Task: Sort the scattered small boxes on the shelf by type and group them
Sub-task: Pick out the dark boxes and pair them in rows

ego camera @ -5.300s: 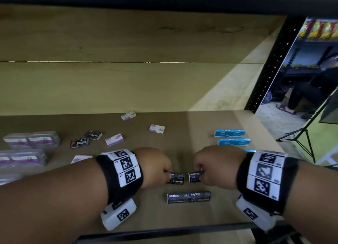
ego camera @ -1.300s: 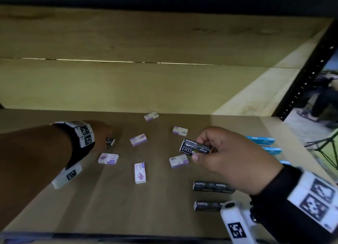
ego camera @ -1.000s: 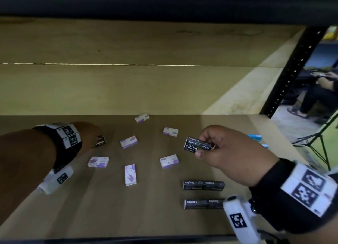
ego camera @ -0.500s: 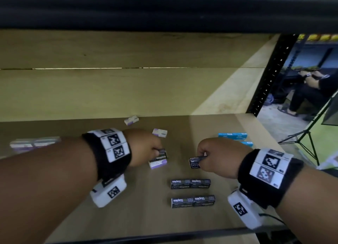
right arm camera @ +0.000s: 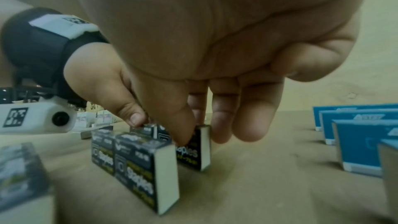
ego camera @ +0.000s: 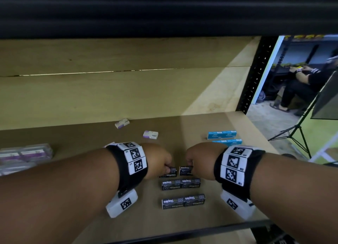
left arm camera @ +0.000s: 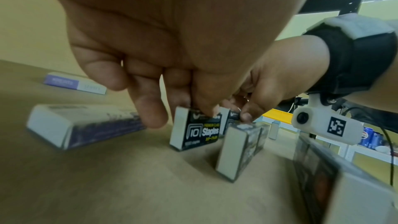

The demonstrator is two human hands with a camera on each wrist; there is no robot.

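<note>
Each hand pinches one small black staples box, standing on edge on the brown shelf (ego camera: 210, 126). My left hand (ego camera: 161, 161) holds the left black box (ego camera: 169, 172) (left arm camera: 197, 129) between thumb and fingers. My right hand (ego camera: 197, 159) pinches the right black box (ego camera: 185, 170) (right arm camera: 199, 147) just beside it; a small gap separates the two boxes. In front of them stand two rows of black staples boxes (ego camera: 181, 184) (ego camera: 183, 201). Blue boxes (ego camera: 221, 134) stand grouped at the right. Loose purple-white boxes (ego camera: 150, 134) (ego camera: 122, 123) lie further back.
Clear-wrapped packs of purple boxes (ego camera: 25, 152) sit at the left edge. A purple box (left arm camera: 81, 125) lies just left of my left hand. A black upright post (ego camera: 256, 75) bounds the shelf on the right; a seated person (ego camera: 301, 86) is beyond it.
Both hands have come down together near the front middle. The two black boxes they carried now stand on the shelf behind the two rows, still pinched.
</note>
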